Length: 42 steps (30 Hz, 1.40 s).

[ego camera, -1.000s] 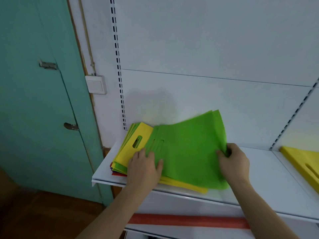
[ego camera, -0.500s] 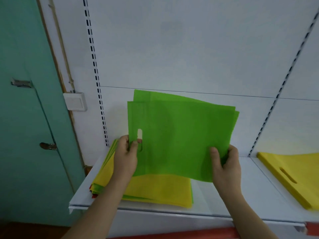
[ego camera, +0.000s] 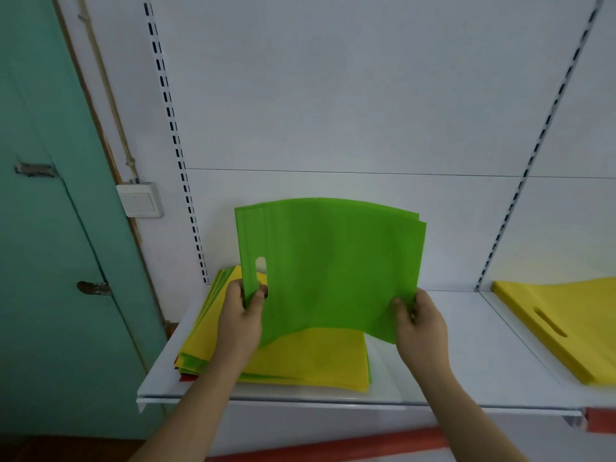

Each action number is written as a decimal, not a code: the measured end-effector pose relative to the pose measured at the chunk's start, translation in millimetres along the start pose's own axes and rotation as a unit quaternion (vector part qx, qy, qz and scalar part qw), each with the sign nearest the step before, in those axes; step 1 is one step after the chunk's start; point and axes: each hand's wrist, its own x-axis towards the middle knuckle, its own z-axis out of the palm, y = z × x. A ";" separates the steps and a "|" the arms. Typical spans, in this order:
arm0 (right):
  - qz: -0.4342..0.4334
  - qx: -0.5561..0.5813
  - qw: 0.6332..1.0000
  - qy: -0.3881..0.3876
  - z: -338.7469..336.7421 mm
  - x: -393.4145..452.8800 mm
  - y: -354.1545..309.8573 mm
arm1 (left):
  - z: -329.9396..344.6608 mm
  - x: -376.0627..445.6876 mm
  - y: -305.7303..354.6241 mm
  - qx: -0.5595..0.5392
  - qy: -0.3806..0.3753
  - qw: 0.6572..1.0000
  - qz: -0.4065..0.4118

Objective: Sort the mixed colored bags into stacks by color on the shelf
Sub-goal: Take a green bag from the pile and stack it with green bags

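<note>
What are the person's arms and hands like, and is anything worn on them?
Both forearms are bare; no sleeves show in the view. The left hand and the right hand wear no gloves, and no rings, watch or bracelets can be seen.

Both my forearms reach up and forward, bare to the frame's edge. My left hand (ego camera: 240,320) pinches the green bags (ego camera: 333,268) at their lower left edge, thumb in front (its tip just under the handle slot). My right hand (ego camera: 420,323) grips the lower right corner, thumb in front, fingers (ego camera: 425,296) curled behind.
</note>
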 end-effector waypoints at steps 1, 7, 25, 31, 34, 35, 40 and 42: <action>0.002 -0.001 1.000 0.015 0.6 -2.5 -1.3 | -1.5 -0.1 1.1 -0.003 0.007 1.000 0.005; -0.008 -0.003 0.994 0.108 -17.5 -31.4 -11.1 | 3.9 -5.5 3.9 0.018 0.012 0.999 0.039; -0.014 -0.245 0.924 0.294 -288.2 -117.0 55.5 | 229.2 -106.1 78.4 -0.040 -0.157 0.976 0.144; 0.020 -0.299 0.895 0.331 -414.2 -130.3 95.0 | 343.2 -184.7 131.9 -0.051 -0.240 0.951 0.186; 0.022 -0.321 0.883 0.341 -476.1 -136.8 111.9 | 399.6 -223.6 155.4 -0.050 -0.262 0.940 0.214; 0.025 -0.328 0.880 0.344 -493.7 -139.3 116.4 | 416.6 -236.2 162.6 -0.050 -0.266 0.937 0.222; 0.056 -0.350 0.866 0.354 -563.9 -141.4 145.5 | 495.9 -281.2 189.0 -0.041 -0.316 0.923 0.218; 0.065 -0.345 0.864 0.361 -585.9 -135.9 160.3 | 527.8 -291.6 195.7 -0.032 -0.332 0.916 0.222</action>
